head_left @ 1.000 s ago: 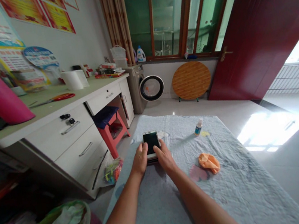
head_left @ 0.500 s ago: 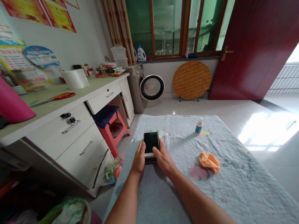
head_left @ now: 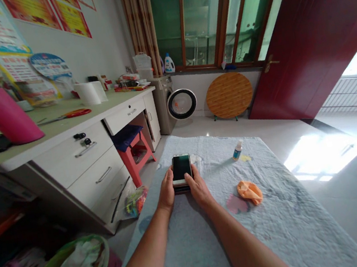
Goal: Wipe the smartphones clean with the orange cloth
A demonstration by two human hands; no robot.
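Phone (head_left: 181,167) sits low over the near-middle of a pale blue cloth (head_left: 301,222), screen up and dark, its long sides running away from the person. Left hand (head_left: 166,189) is closed on its left edge, thumb along the side; right hand (head_left: 199,186) is closed on the right edge, thumb over the lower corner of the screen. Both grips clamped, one from each side, probably to keep the phone level and steady; thumbs on top seem to press it against the fingers, which are mostly hidden.

Dark flat item (head_left: 182,189) shows just under the phone's near end. Cannot tell what it is, nor whether the weight rests on it or wholly in the hands.

Forearms reach out straight, wrists near each other, both hands on the same thing; the screen faces the wearer, likely so it can be looked at squarely.

To the right, apart from the hands: small bottle (head_left: 237,150) standing upright, and a crumpled orange rag (head_left: 249,192) nearer the person. Both lie within easy reach, I judge, yet out of the forearms' way. The cloth presumably pads and protects whatever surface it covers.

Beyond its left edge, a stool (head_left: 133,152) is tucked under the desk (head_left: 78,167), likely to save floor space.
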